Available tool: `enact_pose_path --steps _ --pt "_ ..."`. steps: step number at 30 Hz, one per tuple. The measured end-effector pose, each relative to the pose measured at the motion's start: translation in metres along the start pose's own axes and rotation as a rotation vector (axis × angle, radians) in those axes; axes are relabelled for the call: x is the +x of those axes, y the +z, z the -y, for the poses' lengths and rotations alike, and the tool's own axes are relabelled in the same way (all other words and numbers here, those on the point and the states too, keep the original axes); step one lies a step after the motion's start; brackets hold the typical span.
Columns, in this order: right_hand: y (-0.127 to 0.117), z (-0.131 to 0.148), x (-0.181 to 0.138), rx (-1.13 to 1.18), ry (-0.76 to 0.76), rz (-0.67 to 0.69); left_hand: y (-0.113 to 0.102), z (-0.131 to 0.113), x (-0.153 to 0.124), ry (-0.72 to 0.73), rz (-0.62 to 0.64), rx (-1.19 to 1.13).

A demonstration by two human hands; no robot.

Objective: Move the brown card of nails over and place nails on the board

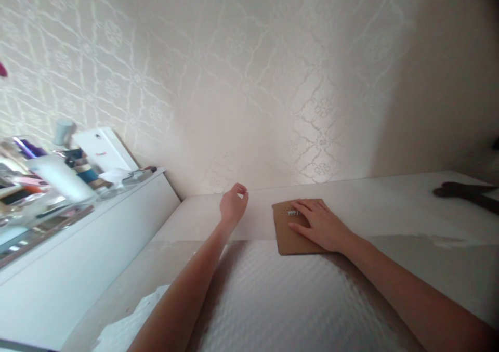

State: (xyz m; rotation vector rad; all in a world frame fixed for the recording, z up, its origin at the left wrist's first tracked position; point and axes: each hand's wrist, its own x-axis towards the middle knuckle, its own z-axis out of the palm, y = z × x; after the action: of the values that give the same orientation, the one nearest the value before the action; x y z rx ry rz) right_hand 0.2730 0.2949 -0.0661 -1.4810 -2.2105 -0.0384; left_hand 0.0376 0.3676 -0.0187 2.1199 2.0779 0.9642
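My right hand [319, 223] lies flat, fingers stretched out, on a brown card [286, 235] that rests on the white table [390, 196] near the wall. Small pale beads or studs [292, 212] show on the card by my fingertips. My left hand [233, 205] hovers above the table to the left of the card. Its thumb and forefinger are pinched together; whatever they hold is too small to make out.
A white shelf unit [97, 237] at the left carries several cosmetics bottles and jars [58, 175]. A dark object [463, 192] lies at the table's far right. Bubble wrap [292, 300] covers the near part of the table. A patterned wall stands behind.
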Motion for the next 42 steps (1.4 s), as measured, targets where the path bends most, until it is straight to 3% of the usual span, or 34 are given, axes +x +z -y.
enact_pose_path --steps 4,7,15,19,22,25,29,32,42 --pt "0.001 -0.001 0.0 -0.004 -0.003 0.002 -0.011 0.043 0.016 -0.206 -0.024 0.157" --pt "0.002 -0.002 0.0 0.005 -0.005 -0.005 -0.014 0.064 0.018 -0.239 0.032 0.245" --pt "0.004 -0.003 -0.001 0.009 0.012 0.001 -0.014 0.069 0.015 -0.154 0.179 0.373" --pt "0.003 -0.003 0.0 0.014 0.018 0.012 -0.011 0.069 0.017 -0.115 0.157 0.358" --pt "0.002 -0.003 0.0 0.01 0.026 0.021 -0.008 0.058 0.017 -0.044 0.08 0.289" --pt "0.002 -0.003 0.0 0.005 0.017 0.015 0.0 0.028 0.008 0.094 0.047 0.179" --pt "0.004 -0.003 0.0 0.008 0.0 -0.013 0.016 -0.02 -0.021 0.38 0.242 -0.034" --pt "0.007 -0.006 0.0 0.007 -0.024 -0.03 0.027 -0.043 -0.042 0.545 0.353 -0.114" --pt "0.005 -0.005 0.001 -0.006 -0.029 -0.001 0.031 -0.049 -0.053 0.495 0.309 -0.158"
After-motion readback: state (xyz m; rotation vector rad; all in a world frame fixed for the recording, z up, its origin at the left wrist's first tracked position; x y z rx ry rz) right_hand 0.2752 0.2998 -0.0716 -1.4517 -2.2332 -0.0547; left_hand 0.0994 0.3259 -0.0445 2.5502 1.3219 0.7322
